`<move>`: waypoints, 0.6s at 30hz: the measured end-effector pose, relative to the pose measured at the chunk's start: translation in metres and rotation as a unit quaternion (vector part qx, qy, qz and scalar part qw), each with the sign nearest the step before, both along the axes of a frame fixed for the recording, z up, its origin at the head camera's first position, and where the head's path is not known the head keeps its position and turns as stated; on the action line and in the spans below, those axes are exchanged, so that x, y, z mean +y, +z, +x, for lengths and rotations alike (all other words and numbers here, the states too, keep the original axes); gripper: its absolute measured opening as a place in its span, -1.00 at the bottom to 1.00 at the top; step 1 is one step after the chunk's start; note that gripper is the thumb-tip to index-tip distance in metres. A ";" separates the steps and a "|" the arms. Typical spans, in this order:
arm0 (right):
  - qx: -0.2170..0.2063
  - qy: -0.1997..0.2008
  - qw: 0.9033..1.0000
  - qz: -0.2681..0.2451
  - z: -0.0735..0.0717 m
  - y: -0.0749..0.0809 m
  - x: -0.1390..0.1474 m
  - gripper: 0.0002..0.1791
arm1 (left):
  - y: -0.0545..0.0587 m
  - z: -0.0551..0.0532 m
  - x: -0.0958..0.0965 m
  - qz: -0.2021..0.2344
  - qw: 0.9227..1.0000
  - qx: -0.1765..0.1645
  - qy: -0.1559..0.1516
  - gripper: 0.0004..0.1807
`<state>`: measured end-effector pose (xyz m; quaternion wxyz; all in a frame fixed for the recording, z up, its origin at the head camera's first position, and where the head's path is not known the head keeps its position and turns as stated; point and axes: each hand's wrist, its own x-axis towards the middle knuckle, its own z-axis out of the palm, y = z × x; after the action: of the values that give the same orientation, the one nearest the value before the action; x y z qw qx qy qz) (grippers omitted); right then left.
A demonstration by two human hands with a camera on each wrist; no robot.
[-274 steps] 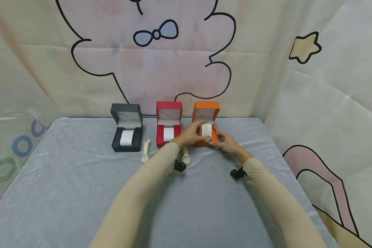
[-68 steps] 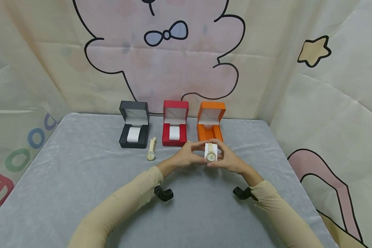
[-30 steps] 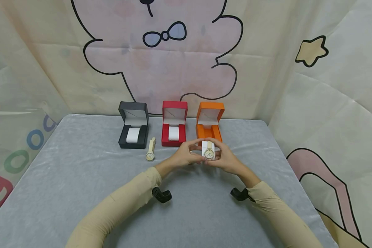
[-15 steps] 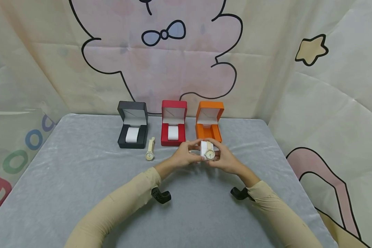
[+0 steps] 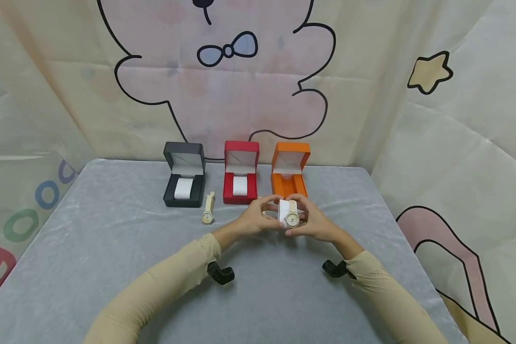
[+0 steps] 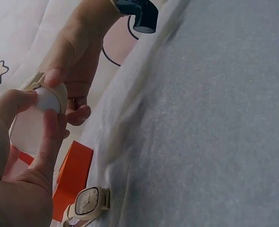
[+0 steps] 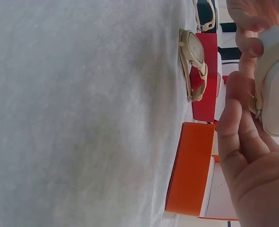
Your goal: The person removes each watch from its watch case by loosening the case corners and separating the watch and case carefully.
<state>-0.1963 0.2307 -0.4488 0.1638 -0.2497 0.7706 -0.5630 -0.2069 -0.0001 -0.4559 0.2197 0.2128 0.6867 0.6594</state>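
Above the table, in front of the orange box, my left hand (image 5: 257, 217) holds a white watch cushion (image 5: 283, 210) between thumb and fingers. A cream wristwatch (image 5: 292, 219) is strapped round the cushion's right end, its round dial facing me. My right hand (image 5: 316, 223) grips the watch at that end; in the left wrist view its thumb presses by the strap edge. The orange watch box (image 5: 290, 147) stands open behind, with no cushion inside. A second cream watch with a squarish dial (image 6: 88, 200) lies on the table, mostly hidden behind my left hand in the head view.
An open red watch box (image 5: 241, 149) and an open black watch box (image 5: 183, 149) stand left of the orange one, each with a white cushion inside. Another cream watch (image 5: 208, 215) lies before them on the grey cloth (image 5: 258, 296). Patterned curtains surround the table.
The cushion with its watch has come out of the orange box, held by both hands. Since then the watch has slid from the cushion's middle towards its right end.
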 end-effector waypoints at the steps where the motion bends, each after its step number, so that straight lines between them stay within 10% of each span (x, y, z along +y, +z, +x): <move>1: 0.001 -0.003 1.000 -0.001 0.000 0.000 -0.001 -0.09 | 0.000 0.000 0.000 0.002 1.000 -0.001 0.003 -0.23; 18: 0.026 -0.046 0.999 -0.008 0.004 -0.002 -0.012 -0.04 | -0.006 0.002 -0.002 0.016 0.999 -0.017 0.022 -0.17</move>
<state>-0.1922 0.2190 -0.4508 0.1162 -0.2300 0.7804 -0.5697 -0.2046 -0.0016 -0.4616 0.2130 0.1902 0.6767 0.6786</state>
